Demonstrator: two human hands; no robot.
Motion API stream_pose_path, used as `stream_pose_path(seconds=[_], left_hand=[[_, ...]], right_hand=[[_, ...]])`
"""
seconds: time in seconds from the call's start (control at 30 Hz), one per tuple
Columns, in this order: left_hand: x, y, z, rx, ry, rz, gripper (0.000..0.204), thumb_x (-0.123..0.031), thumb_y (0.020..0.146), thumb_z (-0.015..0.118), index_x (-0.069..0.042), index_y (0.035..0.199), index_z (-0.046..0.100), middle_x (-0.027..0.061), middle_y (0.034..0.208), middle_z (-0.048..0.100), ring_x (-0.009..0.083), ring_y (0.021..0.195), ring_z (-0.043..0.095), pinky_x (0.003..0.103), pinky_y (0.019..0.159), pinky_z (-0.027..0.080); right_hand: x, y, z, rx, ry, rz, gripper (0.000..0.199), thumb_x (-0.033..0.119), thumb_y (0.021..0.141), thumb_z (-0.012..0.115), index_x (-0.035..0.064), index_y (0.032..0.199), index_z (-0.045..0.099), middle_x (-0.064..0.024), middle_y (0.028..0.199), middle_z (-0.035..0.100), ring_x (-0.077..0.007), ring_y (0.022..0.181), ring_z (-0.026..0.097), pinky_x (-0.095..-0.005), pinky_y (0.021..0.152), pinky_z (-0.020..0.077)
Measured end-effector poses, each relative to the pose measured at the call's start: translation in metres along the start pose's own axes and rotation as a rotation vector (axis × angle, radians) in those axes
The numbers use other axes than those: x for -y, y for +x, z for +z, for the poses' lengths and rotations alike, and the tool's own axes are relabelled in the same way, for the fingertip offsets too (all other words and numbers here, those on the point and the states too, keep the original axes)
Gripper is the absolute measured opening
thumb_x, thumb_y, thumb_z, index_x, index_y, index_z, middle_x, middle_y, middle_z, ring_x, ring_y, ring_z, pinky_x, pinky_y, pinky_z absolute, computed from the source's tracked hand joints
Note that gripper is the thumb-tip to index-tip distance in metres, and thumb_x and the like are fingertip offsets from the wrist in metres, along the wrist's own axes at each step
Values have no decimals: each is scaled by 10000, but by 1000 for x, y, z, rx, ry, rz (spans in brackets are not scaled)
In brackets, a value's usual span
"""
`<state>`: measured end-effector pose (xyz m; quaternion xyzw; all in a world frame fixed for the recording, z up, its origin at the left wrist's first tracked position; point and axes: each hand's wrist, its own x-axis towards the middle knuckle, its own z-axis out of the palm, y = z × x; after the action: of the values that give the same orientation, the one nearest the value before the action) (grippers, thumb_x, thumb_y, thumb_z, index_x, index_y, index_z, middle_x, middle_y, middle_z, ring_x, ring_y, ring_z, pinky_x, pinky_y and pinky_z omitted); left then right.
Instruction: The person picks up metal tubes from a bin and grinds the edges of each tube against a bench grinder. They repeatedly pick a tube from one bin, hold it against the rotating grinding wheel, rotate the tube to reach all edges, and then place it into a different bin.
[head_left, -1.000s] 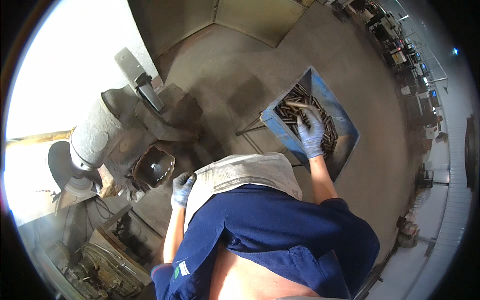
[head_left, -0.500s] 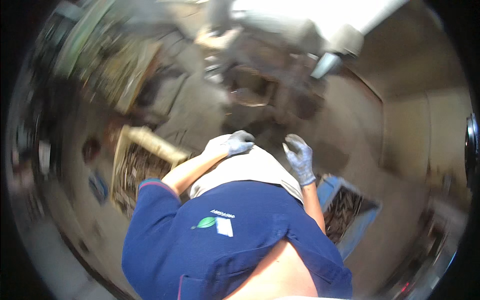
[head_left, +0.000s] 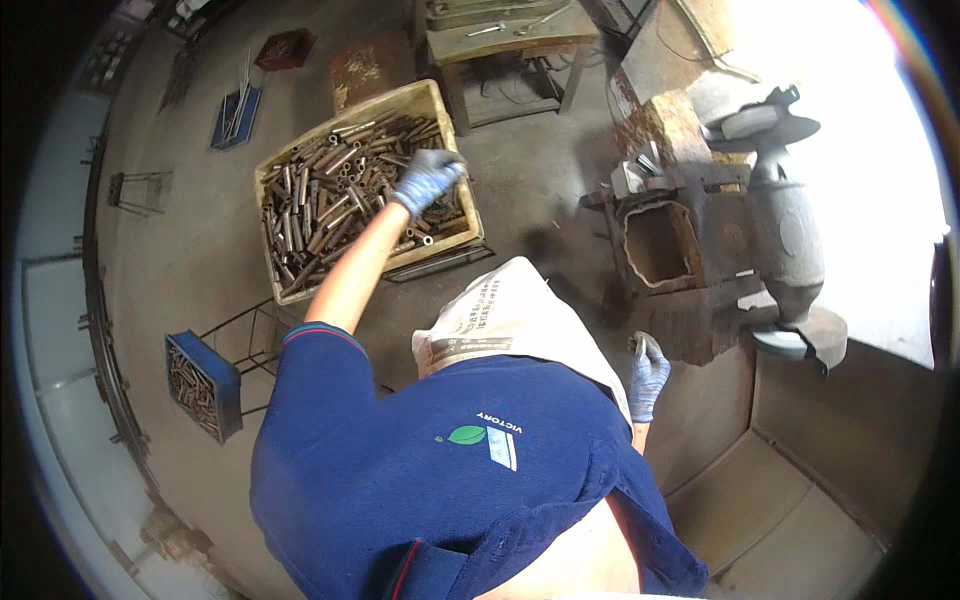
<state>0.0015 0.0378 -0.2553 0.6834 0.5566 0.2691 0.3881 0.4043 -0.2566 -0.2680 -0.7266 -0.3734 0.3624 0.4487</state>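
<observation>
My left hand [head_left: 428, 178], in a blue-grey glove, reaches out over a yellow crate [head_left: 352, 108] filled with several short metal tubes [head_left: 320, 205]. Its fingers curl down onto the pile, and whether they grip a tube is unclear. My right hand [head_left: 648, 375], also gloved, hangs by my side next to a rusty open-topped metal box [head_left: 660, 245]. It is closed on a short metal piece [head_left: 638, 345]. A white printed apron [head_left: 510, 310] covers my front below the blue shirt.
A grey bench grinder [head_left: 785, 225] stands right of the rusty box. A blue bin of tubes [head_left: 200, 385] sits on a wire stand at the left. At the top there is a low metal table [head_left: 500, 40], with a flat blue tray [head_left: 235, 115] on the floor nearby.
The view has swung round from the blue bin to the yellow crate. My left arm has stretched out over the crate, and my right hand has dropped to my side.
</observation>
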Motion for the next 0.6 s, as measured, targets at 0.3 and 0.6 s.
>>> stream_pose_path(seconds=[0.3, 0.6], left_hand=[[108, 22, -25, 164, 638, -245, 296, -148, 763, 601, -42, 1038, 635, 178, 1063, 619, 318, 1006, 589, 405, 878, 463], [197, 46, 16, 374, 1283, 82, 170, -154, 807, 529, -145, 861, 690, 64, 846, 690, 234, 776, 669, 403, 586, 468]], right_hand=[[27, 17, 44, 9, -129, -38, 154, 62, 825, 638, -32, 945, 658, -75, 904, 664, -116, 814, 599, -242, 758, 484], [32, -5, 57, -19, -109, 21, 134, 34, 809, 646, -42, 919, 648, -73, 919, 657, -114, 833, 600, -241, 772, 486]])
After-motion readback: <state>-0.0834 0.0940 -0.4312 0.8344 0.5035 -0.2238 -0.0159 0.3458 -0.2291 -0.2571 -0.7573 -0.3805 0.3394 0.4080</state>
